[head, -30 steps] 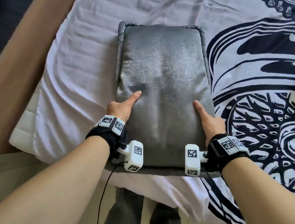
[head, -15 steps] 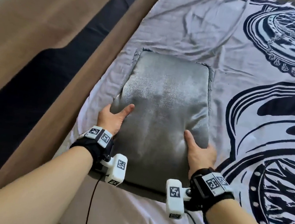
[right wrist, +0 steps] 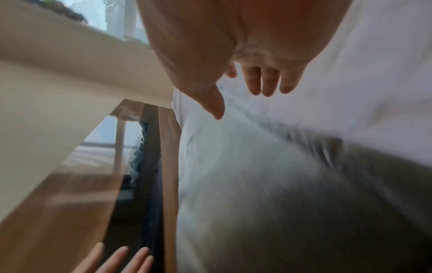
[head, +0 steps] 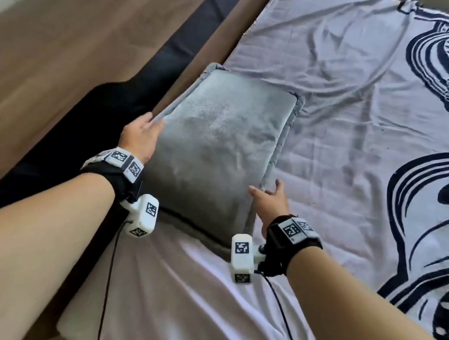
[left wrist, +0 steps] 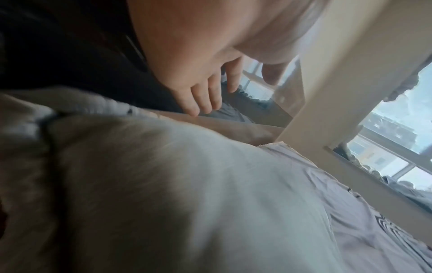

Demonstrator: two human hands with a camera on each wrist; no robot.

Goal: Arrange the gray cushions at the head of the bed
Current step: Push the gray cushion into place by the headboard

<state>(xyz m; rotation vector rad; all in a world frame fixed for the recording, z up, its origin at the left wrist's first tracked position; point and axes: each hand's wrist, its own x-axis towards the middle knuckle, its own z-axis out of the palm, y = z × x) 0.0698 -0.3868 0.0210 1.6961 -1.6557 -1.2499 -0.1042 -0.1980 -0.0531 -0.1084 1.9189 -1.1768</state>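
A gray velvet cushion (head: 217, 146) lies flat on the bed sheet (head: 351, 106), its left side against the wooden bed frame (head: 221, 38). My left hand (head: 140, 135) is at the cushion's left edge, fingers (left wrist: 203, 97) straight and spread, holding nothing. My right hand (head: 267, 197) hovers at the cushion's near right corner with fingers (right wrist: 264, 81) straight and apart. The cushion (left wrist: 163, 184) fills the lower part of the left wrist view. In the right wrist view the cushion (right wrist: 280, 203) is blurred.
The sheet carries a large dark blue pattern (head: 426, 179) on its right half. Beyond the frame on the left are a dark gap (head: 88, 126) and a wooden surface (head: 64, 39). Cables hang from both wrist cameras over the near sheet.
The cushion has slid left up to the wooden frame. Both thumbs have come off its top, and both hands have opened beside its edges.
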